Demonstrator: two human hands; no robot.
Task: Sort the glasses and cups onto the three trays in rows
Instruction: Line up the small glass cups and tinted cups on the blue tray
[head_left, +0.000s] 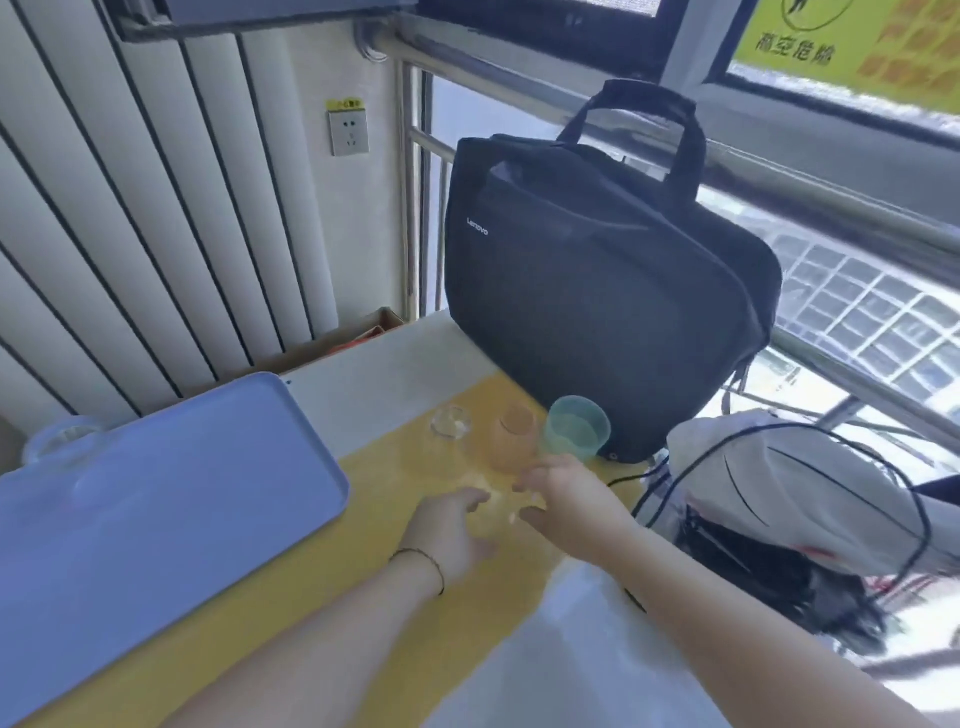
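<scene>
Both hands, left hand (451, 525) and right hand (566, 501), spread released around a blurred clear glass (501, 506); translucent teal plastic cup (576, 428) at one o'clock.

Trays: a blue tray (156, 499) lay at left, over a yellow tray (395, 613)
Cups: a clear glass (450, 422), an orange cup (514, 437) and a green cup (575, 427) stood in a row on the yellow tray
Hands: left hand (451, 530) and right hand (570, 503) reached together with fingers spread (contents blurred)
Behind: a black laptop bag (597, 291)

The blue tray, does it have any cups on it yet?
No, the blue tray is bare; the teal cup and orange cup stand on the yellow surface.
</scene>
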